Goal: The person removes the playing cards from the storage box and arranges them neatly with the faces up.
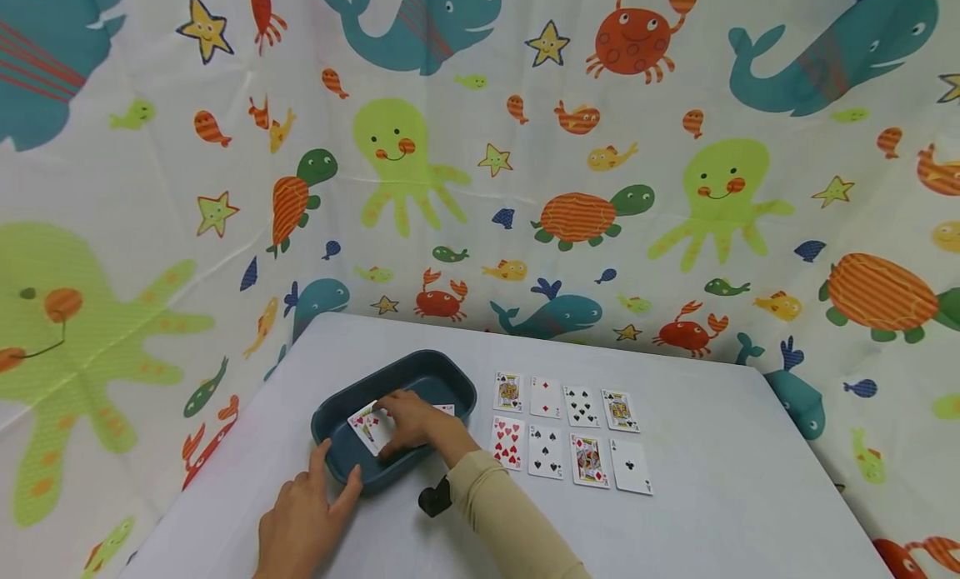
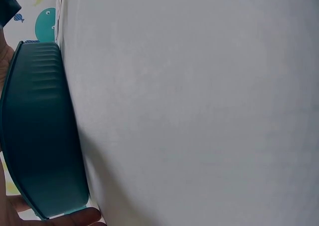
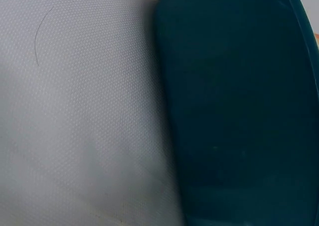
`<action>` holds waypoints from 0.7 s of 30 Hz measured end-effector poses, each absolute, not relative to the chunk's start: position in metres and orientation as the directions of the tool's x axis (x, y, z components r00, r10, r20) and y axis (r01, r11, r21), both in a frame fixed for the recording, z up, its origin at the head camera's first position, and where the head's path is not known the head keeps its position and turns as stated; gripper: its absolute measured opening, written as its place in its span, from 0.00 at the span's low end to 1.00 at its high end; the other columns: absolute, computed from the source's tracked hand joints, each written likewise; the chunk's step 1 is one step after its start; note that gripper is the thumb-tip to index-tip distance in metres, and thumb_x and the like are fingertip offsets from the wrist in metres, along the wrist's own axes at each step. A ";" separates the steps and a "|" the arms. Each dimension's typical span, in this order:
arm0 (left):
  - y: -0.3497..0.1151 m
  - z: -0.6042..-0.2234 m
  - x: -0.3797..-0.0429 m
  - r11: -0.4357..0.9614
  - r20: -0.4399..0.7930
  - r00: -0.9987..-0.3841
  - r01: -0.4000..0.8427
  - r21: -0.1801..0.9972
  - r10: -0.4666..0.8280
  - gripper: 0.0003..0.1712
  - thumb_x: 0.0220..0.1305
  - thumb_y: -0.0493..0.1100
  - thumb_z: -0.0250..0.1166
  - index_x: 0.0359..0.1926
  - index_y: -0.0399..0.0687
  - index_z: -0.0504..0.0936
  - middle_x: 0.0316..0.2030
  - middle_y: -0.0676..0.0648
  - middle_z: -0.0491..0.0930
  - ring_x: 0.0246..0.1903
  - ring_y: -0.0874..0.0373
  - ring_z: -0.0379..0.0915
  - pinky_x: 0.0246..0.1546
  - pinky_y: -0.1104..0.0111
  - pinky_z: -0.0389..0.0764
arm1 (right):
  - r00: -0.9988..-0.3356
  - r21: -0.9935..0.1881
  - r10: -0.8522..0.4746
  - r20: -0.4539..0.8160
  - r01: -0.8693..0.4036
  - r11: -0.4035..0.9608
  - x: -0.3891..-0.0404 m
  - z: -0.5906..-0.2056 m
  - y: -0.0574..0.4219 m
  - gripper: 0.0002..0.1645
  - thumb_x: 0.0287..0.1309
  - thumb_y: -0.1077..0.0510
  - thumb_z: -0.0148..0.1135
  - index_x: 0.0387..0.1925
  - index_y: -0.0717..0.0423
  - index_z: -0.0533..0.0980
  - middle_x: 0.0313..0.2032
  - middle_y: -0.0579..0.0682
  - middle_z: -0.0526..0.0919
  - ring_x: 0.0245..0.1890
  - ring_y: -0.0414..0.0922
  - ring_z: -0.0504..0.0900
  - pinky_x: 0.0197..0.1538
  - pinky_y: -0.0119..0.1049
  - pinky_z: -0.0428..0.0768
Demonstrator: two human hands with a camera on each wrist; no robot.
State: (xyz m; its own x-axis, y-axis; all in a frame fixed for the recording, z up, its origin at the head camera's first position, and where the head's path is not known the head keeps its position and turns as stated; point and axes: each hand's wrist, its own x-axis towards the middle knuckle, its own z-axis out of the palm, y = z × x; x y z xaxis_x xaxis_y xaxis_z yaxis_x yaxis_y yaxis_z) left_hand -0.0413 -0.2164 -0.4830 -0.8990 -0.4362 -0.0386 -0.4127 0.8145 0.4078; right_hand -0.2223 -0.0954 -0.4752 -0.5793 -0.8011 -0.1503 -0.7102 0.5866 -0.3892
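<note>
A dark teal tub (image 1: 442, 366) stands on the white table, with playing cards (image 1: 365, 423) lying face up inside. My right hand (image 1: 412, 422) reaches over its near rim and grips cards, fingers at their far edge and thumb at the near edge; the palm hides much of them. At the tub's near left corner, my left hand (image 1: 300, 512) has its thumb and forefinger spread, fingertips at the wall. The left wrist view shows the tub's side wall (image 2: 45, 131) with a straight finger (image 2: 75, 218) along its end. Only the tub's outer wall (image 3: 239, 106) and tabletop appear in the right wrist view.
Right of the tub, several face-up cards lie in two rows, among them a ten of hearts (image 1: 507, 443), a king of diamonds (image 1: 589, 460) and an ace of clubs (image 1: 631, 466). A sea-animal curtain (image 1: 480, 229) hangs behind the table (image 1: 735, 479).
</note>
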 end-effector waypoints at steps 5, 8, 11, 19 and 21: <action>-0.216 -0.482 -0.042 0.812 -0.050 -0.899 -0.416 0.410 -0.435 0.49 0.68 0.70 0.57 0.74 0.38 0.61 0.45 0.29 0.82 0.46 0.34 0.79 0.35 0.37 0.79 | -0.587 -0.373 -0.796 -0.146 -0.713 0.594 -0.222 -0.476 -0.096 0.43 0.50 0.45 0.81 0.67 0.43 0.74 0.66 0.46 0.73 0.66 0.44 0.70 0.66 0.37 0.71; -0.217 -0.482 -0.042 0.812 -0.049 -0.899 -0.415 0.411 -0.435 0.48 0.68 0.70 0.57 0.74 0.38 0.61 0.45 0.29 0.82 0.46 0.34 0.79 0.35 0.37 0.79 | -0.585 -0.376 -0.799 -0.143 -0.714 0.590 -0.222 -0.476 -0.096 0.42 0.50 0.45 0.81 0.66 0.43 0.74 0.66 0.46 0.73 0.67 0.43 0.70 0.66 0.37 0.71; -0.217 -0.483 -0.042 0.812 -0.044 -0.900 -0.412 0.413 -0.434 0.48 0.69 0.70 0.57 0.74 0.39 0.61 0.44 0.29 0.82 0.45 0.35 0.79 0.34 0.37 0.79 | -0.579 -0.379 -0.804 -0.140 -0.719 0.583 -0.221 -0.474 -0.096 0.40 0.51 0.45 0.80 0.66 0.43 0.75 0.66 0.46 0.74 0.67 0.43 0.70 0.66 0.37 0.71; -0.216 -0.485 -0.043 0.815 -0.045 -0.898 -0.418 0.401 -0.438 0.50 0.68 0.71 0.56 0.74 0.38 0.61 0.44 0.29 0.82 0.44 0.36 0.79 0.35 0.38 0.79 | -0.557 -0.344 -0.821 -0.126 -0.751 0.563 -0.221 -0.473 -0.093 0.41 0.48 0.43 0.81 0.64 0.45 0.77 0.65 0.46 0.76 0.67 0.42 0.72 0.66 0.35 0.71; -0.215 -0.484 -0.043 0.815 -0.040 -0.897 -0.417 0.402 -0.440 0.49 0.68 0.71 0.56 0.73 0.38 0.61 0.44 0.30 0.82 0.43 0.36 0.80 0.35 0.38 0.79 | -0.546 -0.334 -0.825 -0.148 -0.757 0.561 -0.222 -0.471 -0.092 0.43 0.46 0.43 0.82 0.65 0.44 0.76 0.65 0.46 0.76 0.67 0.42 0.71 0.66 0.35 0.71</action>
